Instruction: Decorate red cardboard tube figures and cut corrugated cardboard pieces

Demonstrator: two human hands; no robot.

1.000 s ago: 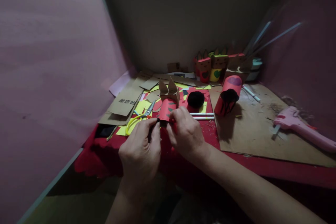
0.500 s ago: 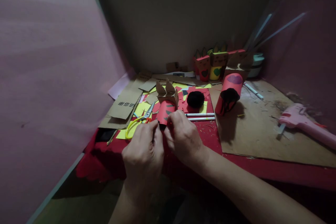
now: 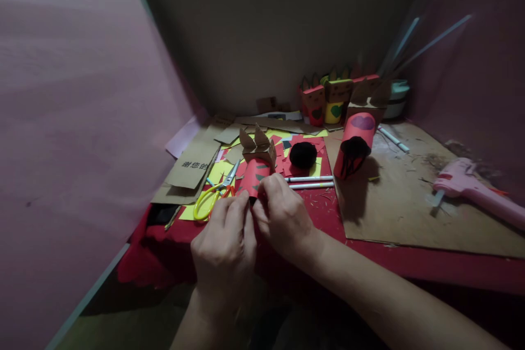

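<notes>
A red paper-tube figure (image 3: 256,172) with dark green triangles on its side and a cardboard head with pointed ears (image 3: 257,145) tilts toward me at the middle of the table. Both hands are closed at its near end. My left hand (image 3: 226,229) pinches the left of the tube's rim, and my right hand (image 3: 283,210) grips it on the right. Their fingertips almost meet; whether a smaller piece is between them is hidden. Left of the tube lie yellow-handled scissors (image 3: 217,194), partly open. A ball of black yarn (image 3: 303,155) sits just to the right.
White pens (image 3: 311,182) lie right of my hands. On a cardboard sheet (image 3: 389,208) are a larger red tube figure (image 3: 356,142) and a pink glue gun (image 3: 471,186). Finished-looking figures (image 3: 326,98) stand at the back. Cardboard pieces (image 3: 192,167) lie left.
The view has shifted slightly. The near end of the tube figure has dipped a little lower and left between my fingers, and both hands stay closed at it.
</notes>
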